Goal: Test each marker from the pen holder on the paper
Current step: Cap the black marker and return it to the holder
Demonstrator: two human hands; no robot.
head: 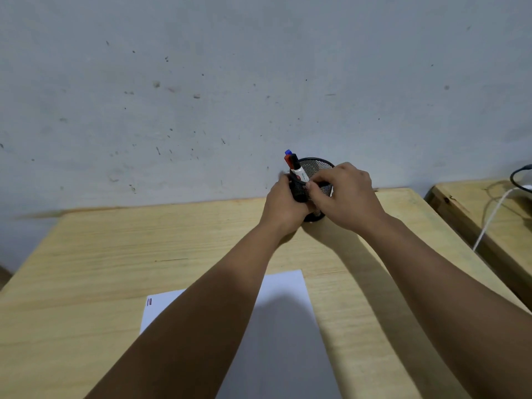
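Observation:
A black mesh pen holder point(316, 167) stands at the far edge of the wooden table point(115, 254), against the wall. My left hand point(283, 205) wraps around its left side. My right hand point(345, 194) reaches over the rim and pinches a white marker with a black cap point(298, 171) that leans out of the holder. A red-capped marker point(287, 159) and a blue-capped marker point(288, 152) stick up behind it. A white sheet of paper point(285, 318) lies near me, partly under my left forearm, with short red and dark strokes point(149, 302) at its left corner.
A grey, stained wall point(230, 96) rises directly behind the table. To the right stands a second wooden surface point(489, 214) with a white cable point(489, 220) and a dark object at the frame edge.

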